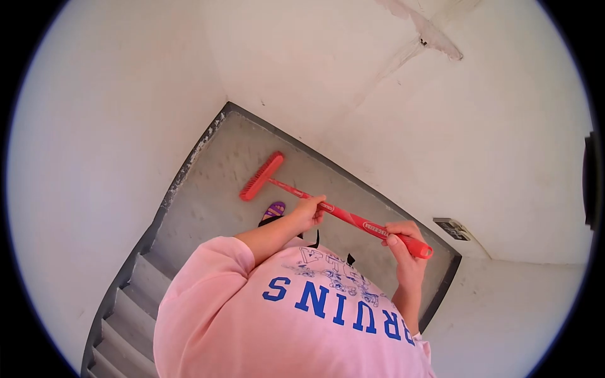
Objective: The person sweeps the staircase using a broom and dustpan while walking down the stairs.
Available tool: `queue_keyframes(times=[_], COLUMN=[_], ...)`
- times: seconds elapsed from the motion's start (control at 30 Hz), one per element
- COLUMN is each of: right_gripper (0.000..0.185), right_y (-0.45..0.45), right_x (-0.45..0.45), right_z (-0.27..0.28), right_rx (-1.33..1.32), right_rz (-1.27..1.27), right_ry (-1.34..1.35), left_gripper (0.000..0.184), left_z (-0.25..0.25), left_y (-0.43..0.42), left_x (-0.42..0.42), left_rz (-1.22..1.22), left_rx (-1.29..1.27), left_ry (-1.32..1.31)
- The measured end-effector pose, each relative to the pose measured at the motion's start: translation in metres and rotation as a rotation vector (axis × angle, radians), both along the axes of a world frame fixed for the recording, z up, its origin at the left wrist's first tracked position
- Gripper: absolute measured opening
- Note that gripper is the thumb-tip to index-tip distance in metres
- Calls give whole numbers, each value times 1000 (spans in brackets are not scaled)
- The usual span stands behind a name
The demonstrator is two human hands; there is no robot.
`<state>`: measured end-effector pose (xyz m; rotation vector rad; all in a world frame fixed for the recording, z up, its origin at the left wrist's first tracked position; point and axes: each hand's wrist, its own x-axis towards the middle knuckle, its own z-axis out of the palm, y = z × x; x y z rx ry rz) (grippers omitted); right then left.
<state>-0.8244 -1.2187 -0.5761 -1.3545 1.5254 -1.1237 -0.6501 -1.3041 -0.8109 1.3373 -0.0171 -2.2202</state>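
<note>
A red broom (346, 217) with a long handle lies across the view, its bristled head (262, 176) over the grey landing floor. My left hand (310, 213) is closed around the lower part of the handle. Near the handle's top end, my right hand (405, 247) grips it with the fingers wrapped over and the thumb along it. The broom head is beside my foot in a purple sandal (274, 211).
Grey stairs (129, 321) go down at the lower left. White walls (283, 57) with a dark skirting band (353, 179) enclose the landing. A small dark-and-white plate (452, 229) is on the right wall.
</note>
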Motion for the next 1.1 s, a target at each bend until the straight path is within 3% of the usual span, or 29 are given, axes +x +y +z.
queue_keyframes(times=[0.3, 0.5, 0.7, 0.83, 0.93, 1.1], right_gripper=[21, 31, 39, 40, 38, 33], right_y=[-116, -139, -116, -95, -79, -50], right_x=[77, 131, 119, 107, 96, 76], right_z=[-66, -121, -111, -96, -74, -48], right_rx=[153, 333, 503, 520, 519, 450], right_rz=[112, 129, -40, -160, -275, -455], right_ry=[-296, -236, -498, -489, -449, -392], left_gripper=[15, 14, 12, 12, 13, 14], left_z=[-13, -92, -96, -92, -87, -53], left_y=[-117, -170, -167, -152, -130, -110], left_x=[108, 160, 147, 127, 106, 64], left_rz=[241, 128, -165, -322, -265, -487], left_rx=[-132, -53, -9, 31, 4, 23], left_ry=[-223, -272, -286, -234, -145, -121])
